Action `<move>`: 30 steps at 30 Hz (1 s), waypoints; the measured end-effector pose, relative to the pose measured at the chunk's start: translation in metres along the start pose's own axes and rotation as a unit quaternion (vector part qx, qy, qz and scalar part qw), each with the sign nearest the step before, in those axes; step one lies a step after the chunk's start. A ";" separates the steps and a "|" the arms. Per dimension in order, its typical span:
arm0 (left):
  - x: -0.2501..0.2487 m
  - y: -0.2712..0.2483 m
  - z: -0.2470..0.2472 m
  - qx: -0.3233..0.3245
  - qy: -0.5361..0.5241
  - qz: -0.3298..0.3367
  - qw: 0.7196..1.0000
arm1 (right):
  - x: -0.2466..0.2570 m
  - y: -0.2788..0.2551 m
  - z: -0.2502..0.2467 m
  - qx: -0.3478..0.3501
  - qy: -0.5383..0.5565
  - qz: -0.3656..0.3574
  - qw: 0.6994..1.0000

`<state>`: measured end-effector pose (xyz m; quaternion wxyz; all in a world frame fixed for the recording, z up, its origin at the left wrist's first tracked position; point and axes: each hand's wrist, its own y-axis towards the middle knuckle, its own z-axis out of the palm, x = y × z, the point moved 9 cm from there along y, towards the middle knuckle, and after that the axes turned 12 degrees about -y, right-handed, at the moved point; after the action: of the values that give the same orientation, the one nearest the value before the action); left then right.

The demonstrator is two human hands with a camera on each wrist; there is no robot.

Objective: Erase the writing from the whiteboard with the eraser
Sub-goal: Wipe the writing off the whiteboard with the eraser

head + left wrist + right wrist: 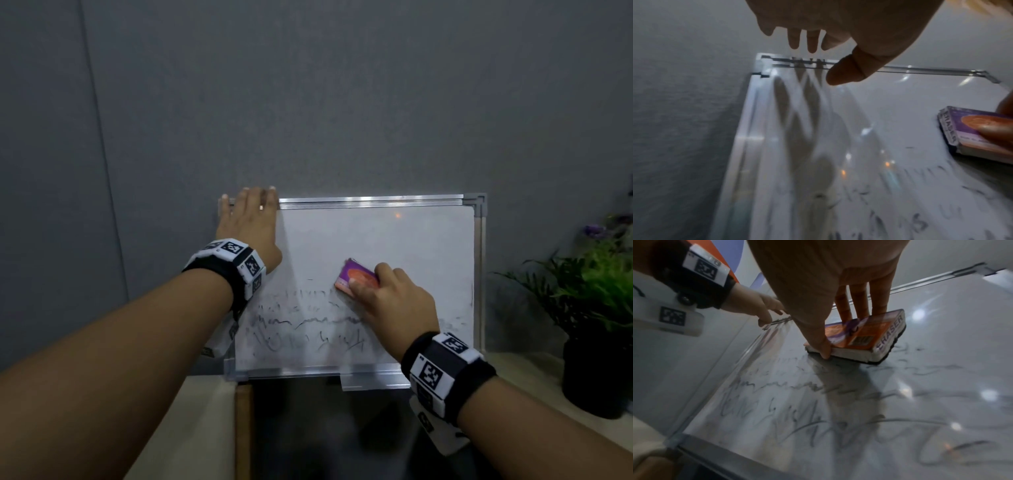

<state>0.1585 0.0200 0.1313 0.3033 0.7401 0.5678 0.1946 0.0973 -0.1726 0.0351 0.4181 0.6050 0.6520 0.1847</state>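
Observation:
A small whiteboard (404, 240) with a silver frame leans upright against the grey wall. Its upper half is wiped white; smeared black writing (308, 325) covers the lower half. My right hand (387, 298) grips a purple and orange eraser (356, 277), thumb on one long edge and fingers over the other, and presses its dark felt flat on the board's middle. In the right wrist view the eraser (865, 335) sits just above the writing (797, 394). My left hand (250, 219) lies with straight fingers on the board's top left corner (764, 65). The eraser (972, 131) shows at the left wrist view's right edge.
The board stands on a pale table (191, 428) with a dark panel (325, 428) in front of it. A potted green plant (596, 329) stands close to the board's right edge. The grey wall (308, 85) fills the background.

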 end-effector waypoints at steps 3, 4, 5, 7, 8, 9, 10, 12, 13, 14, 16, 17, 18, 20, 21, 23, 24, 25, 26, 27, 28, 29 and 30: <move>-0.030 0.003 0.006 0.006 -0.003 0.044 0.999 | -0.019 -0.001 -0.005 -0.018 0.027 0.026 0.999; -0.038 0.003 0.009 0.008 -0.005 0.054 0.999 | -0.025 0.001 -0.008 -0.028 0.030 0.035 0.999; -0.045 0.004 0.011 0.009 -0.007 0.060 0.998 | -0.028 0.004 -0.011 -0.032 0.028 0.041 0.998; -0.055 0.004 0.016 0.002 -0.010 0.069 0.998 | -0.026 0.011 -0.014 -0.038 0.019 0.039 0.998; -0.058 0.004 0.017 -0.003 -0.011 0.071 0.997 | -0.022 0.014 -0.015 -0.037 0.015 0.034 0.999; -0.059 0.004 0.019 -0.009 -0.012 0.070 0.997 | -0.018 0.016 -0.015 -0.035 0.013 0.030 0.999; -0.060 0.004 0.019 -0.012 -0.011 0.068 0.998 | -0.012 0.016 -0.013 -0.033 0.013 0.024 0.999; -0.059 0.005 0.020 -0.013 -0.006 0.063 0.998 | -0.002 0.012 -0.008 -0.031 0.010 0.009 0.999; -0.058 0.006 0.020 -0.013 -0.005 0.059 0.998 | 0.000 0.008 -0.004 -0.029 0.005 0.004 1.000; -0.058 0.006 0.020 -0.013 -0.007 0.056 0.998 | 0.000 0.004 0.000 -0.026 0.001 0.002 1.000; -0.059 0.006 0.020 -0.014 -0.015 0.050 0.999 | -0.007 -0.004 0.003 -0.028 -0.002 0.004 1.000; -0.059 0.007 0.020 -0.016 -0.020 0.047 0.999 | -0.012 -0.006 0.003 -0.028 -0.002 0.008 1.000; -0.059 0.007 0.020 -0.020 -0.027 0.045 0.998 | -0.018 -0.007 0.002 -0.029 0.000 0.013 0.999; -0.060 0.010 0.018 -0.032 -0.042 0.046 0.998 | -0.028 -0.004 0.000 -0.033 0.004 0.029 0.999; -0.061 0.012 0.017 -0.039 -0.047 0.049 0.997 | -0.031 -0.002 -0.001 -0.034 0.004 0.036 0.999; -0.063 0.014 0.015 -0.046 -0.060 0.055 0.996 | -0.031 0.004 -0.005 -0.039 0.006 0.044 0.998; -0.063 0.014 0.014 -0.049 -0.065 0.055 0.995 | -0.029 0.006 -0.006 -0.040 0.010 0.047 0.998; -0.064 0.014 0.015 -0.051 -0.067 0.056 0.995 | -0.025 0.007 -0.007 -0.040 0.015 0.046 0.998; -0.064 0.013 0.014 -0.052 -0.065 0.056 0.995 | -0.020 0.007 -0.007 -0.039 0.018 0.040 0.998; -0.064 0.013 0.014 -0.051 -0.062 0.056 0.995 | -0.013 0.005 -0.005 -0.034 0.019 0.030 0.999; -0.063 0.013 0.014 -0.049 -0.060 0.057 0.995 | -0.006 0.002 -0.001 -0.027 0.016 0.016 0.999; -0.063 0.014 0.015 -0.045 -0.059 0.057 0.996 | -0.001 -0.004 0.003 -0.018 0.011 0.004 1.000; -0.062 0.014 0.016 -0.041 -0.058 0.058 0.996 | 0.001 -0.009 0.007 -0.012 0.007 -0.003 1.000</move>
<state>0.1615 -0.0458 0.1327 0.3543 0.7688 0.4968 0.1914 0.0969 -0.1750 0.0242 0.4211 0.5967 0.6544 0.1961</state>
